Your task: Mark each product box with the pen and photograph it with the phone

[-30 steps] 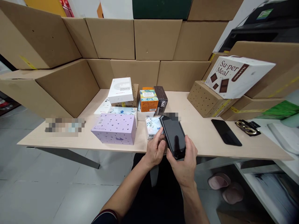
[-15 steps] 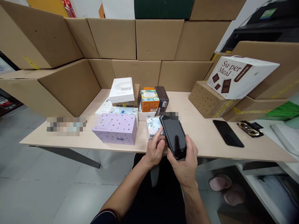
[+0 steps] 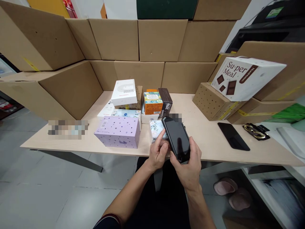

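Note:
A thick black smartphone (image 3: 177,140), its screen dark, is tilted above the front edge of the table. My right hand (image 3: 190,165) grips its lower end, with the thumb on the near edge and the fingers round the right side. Against the phone's left side is my left hand (image 3: 158,151), index finger along the edge, thumb bent and the other fingers curled, partly hidden by the phone. Just behind that hand lies a floral tissue pack (image 3: 156,129), partly covered. To its left stands a lilac patterned box (image 3: 118,132).
Behind are a white power bank box (image 3: 124,92), an orange tea box (image 3: 153,103) and a dark brown box (image 3: 165,102). At right lie another black phone (image 3: 233,136) and a gold chain item (image 3: 256,132), near a white Su-per Meal box (image 3: 245,78). Cardboard boxes (image 3: 162,41) wall the back.

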